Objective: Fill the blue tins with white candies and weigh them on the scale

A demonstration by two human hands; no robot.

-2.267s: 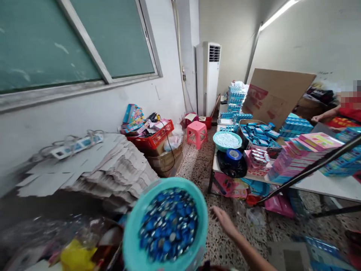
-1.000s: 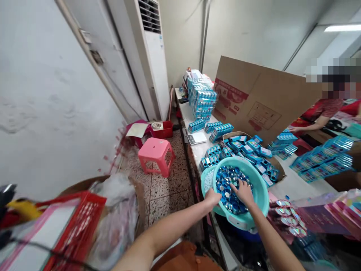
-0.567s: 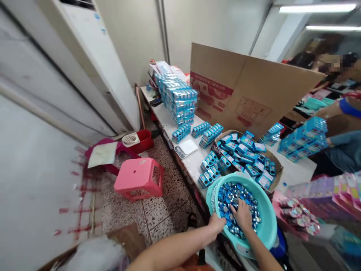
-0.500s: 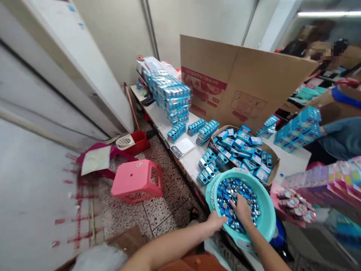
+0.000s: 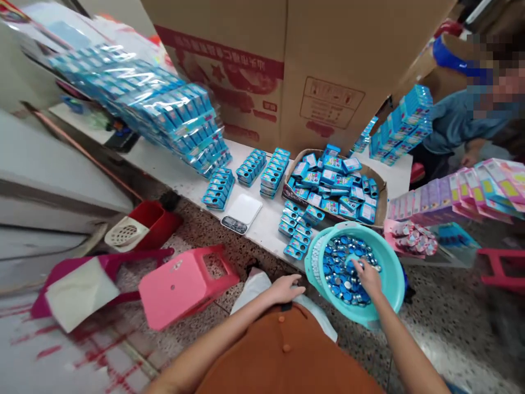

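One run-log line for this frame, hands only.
left hand: beside teal basin | right hand: inside basin, touching blue-and-silver round pieces

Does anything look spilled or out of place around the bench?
Red streaks mark the pale surface left of the pink stool. They look like a spill or smeared paint, though the picture doesn't show what made them.

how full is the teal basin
Partly full: blue-and-silver pieces cover the floor of the basin, its upper wall bare above them.

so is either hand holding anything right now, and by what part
The left hand holds nothing visible. The right hand dips into round blue-and-silver pieces in a teal basin; whether it grips one cannot be told.
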